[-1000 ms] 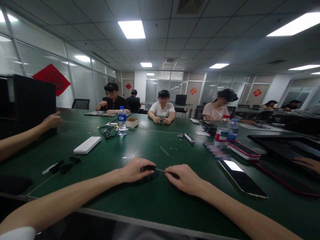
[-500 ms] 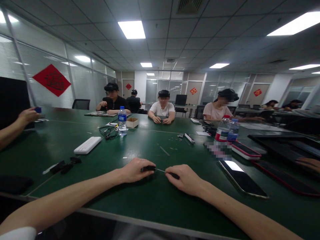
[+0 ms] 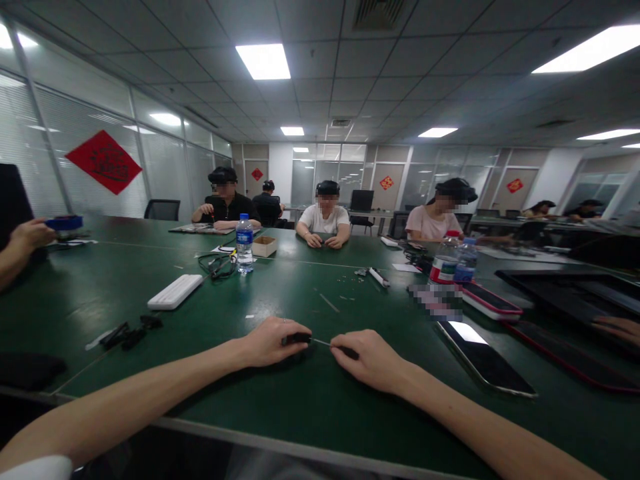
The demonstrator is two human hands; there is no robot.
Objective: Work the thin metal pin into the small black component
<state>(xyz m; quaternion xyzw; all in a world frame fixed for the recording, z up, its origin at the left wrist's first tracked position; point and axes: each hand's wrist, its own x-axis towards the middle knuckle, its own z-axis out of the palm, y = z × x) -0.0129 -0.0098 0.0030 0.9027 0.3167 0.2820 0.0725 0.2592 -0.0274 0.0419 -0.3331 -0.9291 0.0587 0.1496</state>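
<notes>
My left hand (image 3: 269, 341) is closed around a small black part (image 3: 299, 338) just above the green table; its exact kind is too small to make out. A screwdriver (image 3: 349, 351) with a dark handle is pinched in my right hand (image 3: 374, 360). Its thin metal shaft bridges the gap between my hands and points left, the tip meeting or nearly touching the black part. My fingers hide much of both things. Both forearms come in low over the front of the green table (image 3: 280, 400).
A phone (image 3: 487, 357) lies right of my right hand, with a pink-edged phone (image 3: 493, 298) behind. Black pieces (image 3: 131, 333) and a white power bank (image 3: 176, 292) sit left. Farther off stand a water bottle (image 3: 245, 243) and a small box (image 3: 265, 246). Co-workers sit around.
My hands, the screwdriver and the black part look almost unmoved. At the far left, another person's hand has shifted left, and more of the blue thing it holds shows.
</notes>
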